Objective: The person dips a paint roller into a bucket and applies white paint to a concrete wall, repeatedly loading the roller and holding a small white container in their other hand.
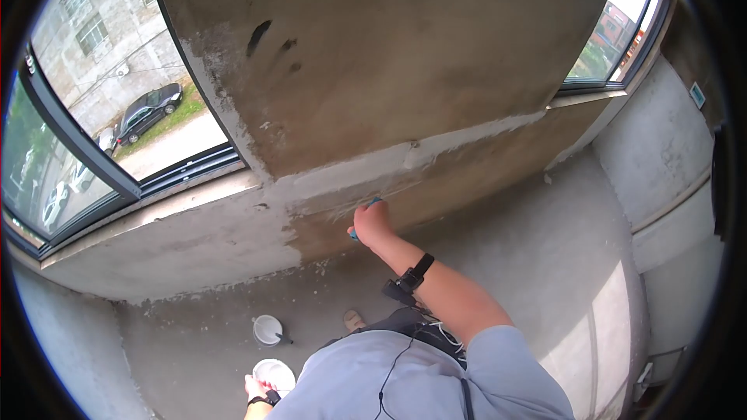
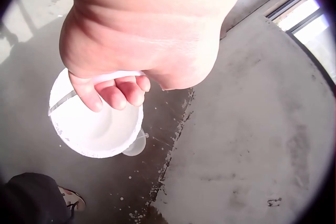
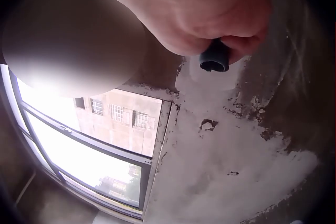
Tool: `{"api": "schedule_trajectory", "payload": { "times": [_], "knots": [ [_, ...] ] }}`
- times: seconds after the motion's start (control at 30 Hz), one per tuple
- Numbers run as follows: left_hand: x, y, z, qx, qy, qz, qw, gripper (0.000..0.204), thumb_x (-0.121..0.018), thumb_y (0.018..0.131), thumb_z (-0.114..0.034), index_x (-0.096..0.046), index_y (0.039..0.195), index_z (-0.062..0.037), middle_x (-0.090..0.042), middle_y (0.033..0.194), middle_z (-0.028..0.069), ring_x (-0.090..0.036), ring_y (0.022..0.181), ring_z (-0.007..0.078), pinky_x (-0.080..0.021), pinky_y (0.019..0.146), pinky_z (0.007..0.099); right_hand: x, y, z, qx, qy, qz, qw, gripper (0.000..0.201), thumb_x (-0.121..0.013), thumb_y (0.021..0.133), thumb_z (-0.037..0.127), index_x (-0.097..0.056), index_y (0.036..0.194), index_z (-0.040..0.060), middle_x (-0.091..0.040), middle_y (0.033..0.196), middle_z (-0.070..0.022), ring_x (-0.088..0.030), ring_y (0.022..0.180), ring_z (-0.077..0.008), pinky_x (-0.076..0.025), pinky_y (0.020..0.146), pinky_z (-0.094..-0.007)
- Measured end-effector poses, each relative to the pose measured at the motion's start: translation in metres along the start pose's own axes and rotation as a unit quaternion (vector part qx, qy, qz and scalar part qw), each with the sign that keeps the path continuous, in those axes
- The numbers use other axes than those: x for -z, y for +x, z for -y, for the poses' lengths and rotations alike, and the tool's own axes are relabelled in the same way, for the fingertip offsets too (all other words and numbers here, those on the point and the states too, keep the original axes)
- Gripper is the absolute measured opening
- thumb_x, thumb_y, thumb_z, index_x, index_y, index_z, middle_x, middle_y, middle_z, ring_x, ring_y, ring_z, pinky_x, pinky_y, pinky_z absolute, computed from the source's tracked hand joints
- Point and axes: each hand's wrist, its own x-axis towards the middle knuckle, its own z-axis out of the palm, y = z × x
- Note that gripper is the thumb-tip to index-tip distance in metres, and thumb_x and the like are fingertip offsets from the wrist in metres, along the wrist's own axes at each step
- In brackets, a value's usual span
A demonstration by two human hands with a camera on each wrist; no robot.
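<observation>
My right hand point(image 1: 373, 225) grips a tool with a blue handle point(image 1: 376, 201) against the low wall beneath the pillar. In the right wrist view the handle's dark, hollow end point(image 3: 214, 58) pokes out of the fist; the tool's working end is hidden. Pale streaks point(image 1: 342, 208) mark the brown wall point(image 1: 334, 235) beside this hand. Down at the lower left, my left hand point(image 1: 255, 389) holds a white bucket point(image 1: 282, 369), its fingers point(image 2: 113, 95) curled over the near rim. The bucket's inside looks white.
Another white bucket point(image 1: 267, 330) with a dark handle sticking out stands on the grey floor point(image 1: 187, 342). Windows open the wall at left point(image 1: 140, 187) and right point(image 1: 599, 87). A light grey coat point(image 1: 194, 257) covers the wall under the left window. My shoe point(image 1: 353, 320) is near the buckets.
</observation>
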Motion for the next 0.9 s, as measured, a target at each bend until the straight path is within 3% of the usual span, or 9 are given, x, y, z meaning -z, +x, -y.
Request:
{"api": "schedule_trajectory", "payload": {
  "times": [0.13,0.23,0.43,0.5,0.63,0.73,0.9],
  "knots": [
    [-0.009,-0.009,0.001,0.011,-0.022,0.045,0.999,0.038,-0.041,0.086,-0.05,-0.036,0.073,-0.0145,-0.036,0.057,-0.002,-0.038,0.052,0.0141,-0.038,0.053,0.0343,0.018,0.026,0.005,0.008,0.021,0.031,0.999,0.019,-0.043,0.087,0.007,-0.048,0.074,-0.0057,-0.057,0.061,-0.0125,-0.063,0.047,-0.0244,-0.042,0.036,-0.0327],
    [-0.025,-0.017,0.002,-0.003,-0.036,0.068,0.997,0.037,-0.041,0.086,-0.049,-0.034,0.07,-0.0158,-0.034,0.055,-0.0036,-0.036,0.05,0.0132,-0.037,0.053,0.0333,0.034,0.035,0.011,0.003,0.008,0.019,1.0,0.025,-0.043,0.09,0.013,-0.046,0.068,0.0015,-0.054,0.057,-0.0099,-0.062,0.05,-0.0201,-0.034,0.032,-0.0296],
    [-0.046,-0.028,0.006,-0.043,-0.029,0.087,0.995,0.037,-0.042,0.086,-0.048,-0.033,0.069,-0.017,-0.033,0.056,-0.0048,-0.034,0.049,0.0123,-0.038,0.056,0.0331,0.061,0.046,0.008,0.033,-0.012,-0.021,0.999,0.025,-0.043,0.09,0.013,-0.046,0.07,-0.0015,-0.055,0.058,-0.0107,-0.063,0.051,-0.0222,-0.039,0.035,-0.0322],
    [-0.052,-0.035,0.003,-0.051,-0.026,0.095,0.994,0.037,-0.043,0.086,-0.048,-0.034,0.069,-0.0169,-0.033,0.056,-0.0045,-0.034,0.05,0.0124,-0.038,0.057,0.0331,0.065,0.047,0.009,0.036,-0.031,0.009,0.999,0.021,-0.044,0.089,0.01,-0.048,0.082,-0.0096,-0.059,0.064,-0.0161,-0.065,0.053,-0.0263,-0.048,0.043,-0.0345],
    [-0.06,-0.046,0.0,-0.045,-0.039,0.073,0.996,0.034,-0.044,0.085,-0.045,-0.034,0.07,-0.017,-0.034,0.059,-0.0042,-0.034,0.053,0.0125,-0.035,0.058,0.0327,0.055,0.036,0.008,0.05,-0.056,0.022,0.997,0.022,-0.044,0.09,0.01,-0.047,0.08,-0.0091,-0.06,0.064,-0.0166,-0.065,0.053,-0.0271,-0.05,0.044,-0.035],
    [-0.054,-0.041,-0.001,-0.05,-0.038,0.09,0.994,0.033,-0.044,0.085,-0.045,-0.033,0.07,-0.0172,-0.034,0.06,-0.0039,-0.034,0.054,0.0128,-0.035,0.06,0.033,0.035,0.02,0.001,0.014,-0.04,0.029,0.999,0.022,-0.044,0.09,0.011,-0.045,0.076,-0.0064,-0.057,0.063,-0.0122,-0.064,0.052,-0.0246,-0.05,0.044,-0.0335],
    [-0.042,-0.046,-0.002,-0.043,-0.039,0.095,0.994,0.034,-0.043,0.086,-0.045,-0.033,0.07,-0.0171,-0.034,0.06,-0.0037,-0.033,0.054,0.0129,-0.036,0.061,0.033,0.0,-0.014,-0.011,0.003,-0.063,0.089,0.994,0.021,-0.043,0.091,0.013,-0.042,0.087,-0.0071,-0.057,0.067,-0.0123,-0.065,0.053,-0.0246,-0.052,0.048,-0.0338]
  ]
}}
